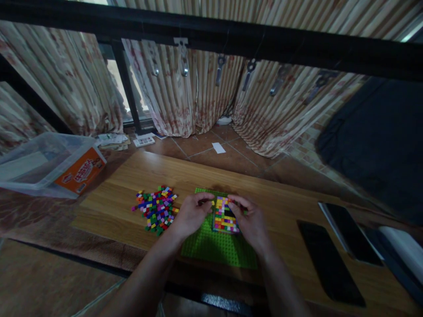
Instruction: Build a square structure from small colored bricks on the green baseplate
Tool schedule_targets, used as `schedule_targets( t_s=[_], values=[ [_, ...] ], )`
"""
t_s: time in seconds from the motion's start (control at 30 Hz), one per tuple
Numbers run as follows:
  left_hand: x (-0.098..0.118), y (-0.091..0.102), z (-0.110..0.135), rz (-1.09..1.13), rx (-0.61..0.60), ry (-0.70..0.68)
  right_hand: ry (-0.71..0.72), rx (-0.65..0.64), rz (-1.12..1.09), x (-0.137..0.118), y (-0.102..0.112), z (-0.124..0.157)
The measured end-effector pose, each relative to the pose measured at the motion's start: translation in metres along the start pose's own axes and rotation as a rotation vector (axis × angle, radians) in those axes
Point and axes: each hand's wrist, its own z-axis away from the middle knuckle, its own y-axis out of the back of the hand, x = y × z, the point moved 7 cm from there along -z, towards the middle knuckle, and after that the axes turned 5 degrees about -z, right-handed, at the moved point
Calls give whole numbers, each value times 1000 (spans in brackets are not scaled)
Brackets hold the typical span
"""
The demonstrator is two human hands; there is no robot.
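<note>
A block of small multicoloured toy bricks [222, 220] stands on a green studded baseplate [211, 251] on the wooden table. At the block's left side, my left hand [193, 215] has thumb and forefinger closed on a small yellow brick [213, 203]. My right hand [251, 222] reaches over the block's right side. Its thumb and forefinger come together at the upper right corner, where a bit of red shows, and the fingers hide part of the block. Whether that red piece is loose or fixed is too small to tell.
Left of the baseplate lies a pile of loose bricks [157, 209] on the wooden table [122, 193]. A clear plastic box [36, 189] with an orange label stands beyond the left end. Two dark phone-like slabs [327, 259] lie at the right. A black bar [211, 28] crosses above.
</note>
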Motion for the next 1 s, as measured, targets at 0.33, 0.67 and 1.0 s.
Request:
schedule_targets(
  t_s=[0.33, 0.67, 1.0],
  values=[
    [6, 6, 3, 49, 30, 3, 89, 151, -50, -19, 15, 2],
    [8, 2, 2, 118, -14, -14, 192, 11, 27, -38, -15, 10],
    [22, -5, 12, 302, -99, 45, 257, 4, 154, -45, -19, 13]
  ],
)
